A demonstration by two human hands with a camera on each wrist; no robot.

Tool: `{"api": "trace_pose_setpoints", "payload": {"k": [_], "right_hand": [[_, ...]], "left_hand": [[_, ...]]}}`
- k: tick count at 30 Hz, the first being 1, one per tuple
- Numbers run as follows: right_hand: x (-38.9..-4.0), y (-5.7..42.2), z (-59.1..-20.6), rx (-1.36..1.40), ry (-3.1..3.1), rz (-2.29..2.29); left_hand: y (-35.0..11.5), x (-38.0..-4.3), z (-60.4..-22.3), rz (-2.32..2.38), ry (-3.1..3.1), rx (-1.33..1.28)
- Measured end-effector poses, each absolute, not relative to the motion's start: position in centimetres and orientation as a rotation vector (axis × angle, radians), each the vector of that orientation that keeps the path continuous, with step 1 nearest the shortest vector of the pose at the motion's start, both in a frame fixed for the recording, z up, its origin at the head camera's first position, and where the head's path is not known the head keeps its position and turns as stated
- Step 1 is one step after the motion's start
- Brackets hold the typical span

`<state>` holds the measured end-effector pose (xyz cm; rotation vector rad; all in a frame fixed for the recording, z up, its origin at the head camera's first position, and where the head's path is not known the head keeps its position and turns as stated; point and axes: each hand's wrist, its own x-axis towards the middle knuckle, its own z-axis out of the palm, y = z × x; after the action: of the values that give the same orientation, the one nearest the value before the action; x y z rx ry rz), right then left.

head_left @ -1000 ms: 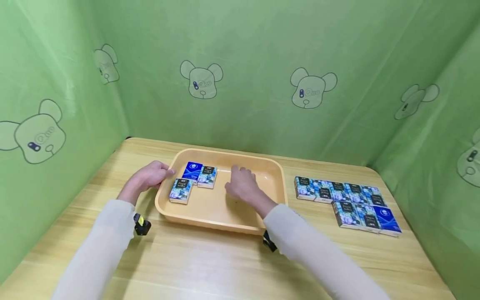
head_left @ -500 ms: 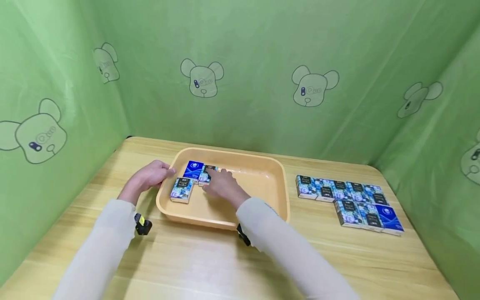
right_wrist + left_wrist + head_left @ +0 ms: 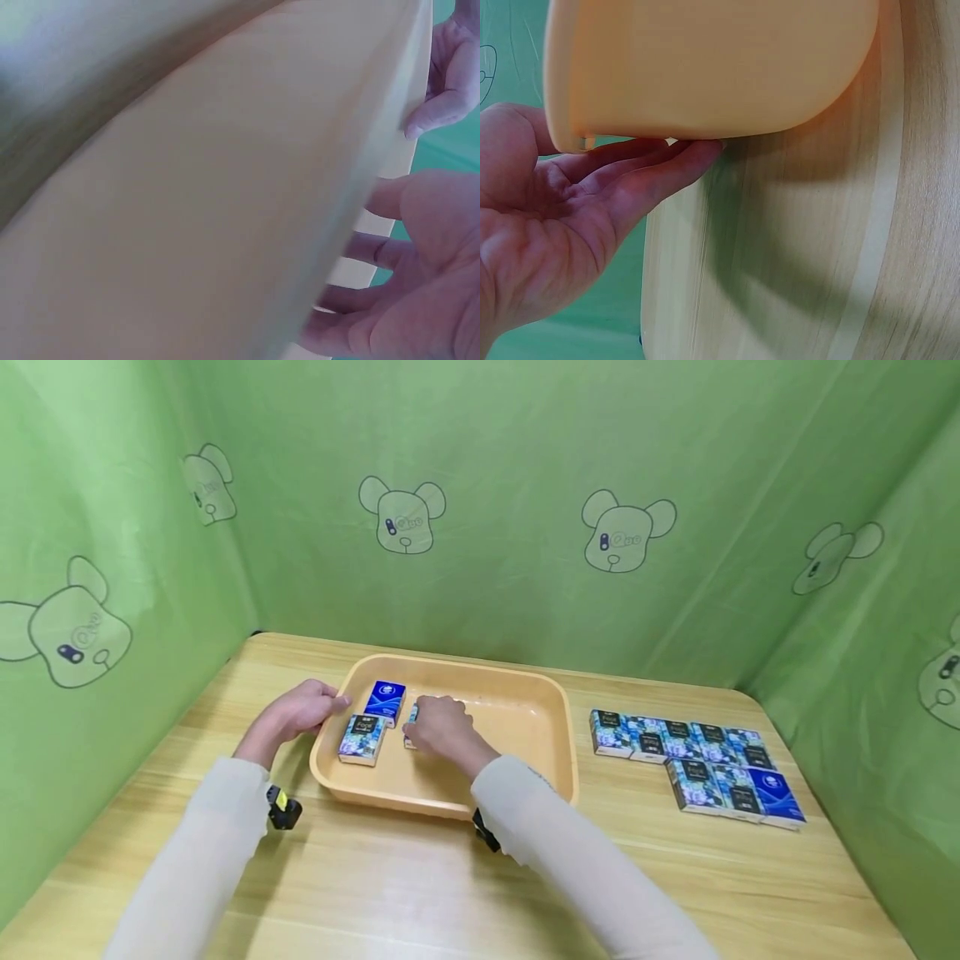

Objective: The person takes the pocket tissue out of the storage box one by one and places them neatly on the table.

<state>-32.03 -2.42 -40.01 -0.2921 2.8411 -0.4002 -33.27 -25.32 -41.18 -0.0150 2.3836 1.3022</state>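
In the head view my left hand (image 3: 303, 706) grips the left rim of an orange plastic tray (image 3: 517, 735), thumb over the edge. The left wrist view has its fingers (image 3: 656, 176) against the outside of the tray. Inside the tray, my right hand (image 3: 447, 727) pinches a floral tissue pack (image 3: 410, 732), mostly hidden under the fingers. Left of it lie a blue tissue pack (image 3: 386, 702) and, nearer me, a floral tissue pack (image 3: 362, 741). The tray wall (image 3: 187, 202) hides the right fingertips in the right wrist view.
Right of the tray, several floral tissue packs (image 3: 678, 741) lie in two rows on the wooden table (image 3: 390, 893), with a blue pack (image 3: 780, 797) ending the nearer row. Green curtains (image 3: 510, 593) enclose the table at the back and sides.
My right hand has moved left within the tray to the floral tissue pack beside the blue one and shifted that pack slightly right and nearer. The left hand stays at the rim.
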Motion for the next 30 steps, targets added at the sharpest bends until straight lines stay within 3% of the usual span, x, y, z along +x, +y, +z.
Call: {"api": "trace_pose_setpoints", "payload": {"k": [30], "right_hand": [[-31.55, -1.54, -39.85, -0.43, 2.809, -0.336]], "left_hand": [[-25.35, -33.4, -41.37, 1.288, 2.384, -0.041]]}}
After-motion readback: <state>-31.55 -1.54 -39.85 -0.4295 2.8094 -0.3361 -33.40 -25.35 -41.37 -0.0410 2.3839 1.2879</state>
